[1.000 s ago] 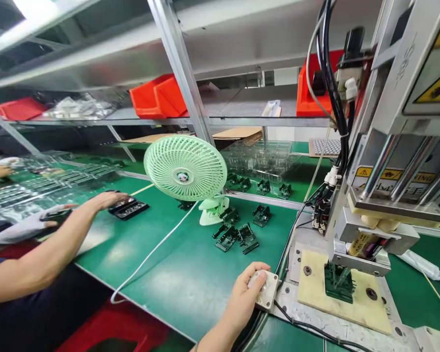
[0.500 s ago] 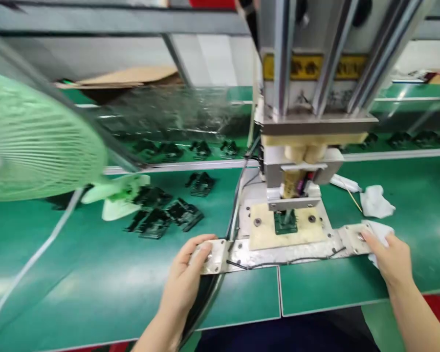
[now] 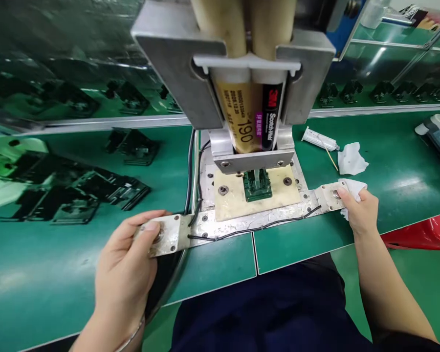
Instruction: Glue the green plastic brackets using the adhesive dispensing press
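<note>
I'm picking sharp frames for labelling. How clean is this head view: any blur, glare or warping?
Head view: the centre is sharp, with the adhesive cartridge label readable; the black parts at the left edge smear; overhead light glares on the green mat; wide-angle warping bends the bench edges. Left hand and right hand are crisp on the metal button plates.

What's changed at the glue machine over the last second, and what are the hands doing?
The view swung from the fan to the machine and moved closer. The right hand came in and now presses the right button, with a white wipe under it. The left hand stayed on the left button. The green part stayed under the glue cartridge.
</note>
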Demonstrator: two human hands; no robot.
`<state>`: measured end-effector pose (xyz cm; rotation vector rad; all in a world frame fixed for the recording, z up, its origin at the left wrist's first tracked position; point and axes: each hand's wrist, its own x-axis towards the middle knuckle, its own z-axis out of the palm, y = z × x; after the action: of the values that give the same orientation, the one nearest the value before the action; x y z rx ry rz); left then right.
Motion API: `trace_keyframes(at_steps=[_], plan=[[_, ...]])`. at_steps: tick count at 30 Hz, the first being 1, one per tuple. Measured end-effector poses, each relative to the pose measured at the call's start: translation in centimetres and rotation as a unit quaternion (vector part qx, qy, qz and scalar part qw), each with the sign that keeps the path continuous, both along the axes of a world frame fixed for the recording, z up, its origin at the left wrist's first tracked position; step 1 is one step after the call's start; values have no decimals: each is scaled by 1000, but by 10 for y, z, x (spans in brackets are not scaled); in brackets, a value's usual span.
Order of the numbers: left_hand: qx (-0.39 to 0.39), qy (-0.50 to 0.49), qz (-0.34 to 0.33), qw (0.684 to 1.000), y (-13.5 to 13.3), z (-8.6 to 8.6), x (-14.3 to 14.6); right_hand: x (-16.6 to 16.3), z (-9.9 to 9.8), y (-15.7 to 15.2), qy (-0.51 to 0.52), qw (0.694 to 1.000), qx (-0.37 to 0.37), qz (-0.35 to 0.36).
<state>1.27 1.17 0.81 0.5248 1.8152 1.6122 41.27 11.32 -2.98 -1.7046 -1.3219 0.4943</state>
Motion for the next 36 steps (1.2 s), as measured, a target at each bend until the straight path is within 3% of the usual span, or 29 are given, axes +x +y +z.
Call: trace_keyframes(at_steps=[20,36], plan=[[12,26,-24,999,-3,-1,2,2,1,-3,-19,1000,11,-7],[-12,30,-57,998,-14,-13,-9,4,0,-2,-15,1000,-8,-27]])
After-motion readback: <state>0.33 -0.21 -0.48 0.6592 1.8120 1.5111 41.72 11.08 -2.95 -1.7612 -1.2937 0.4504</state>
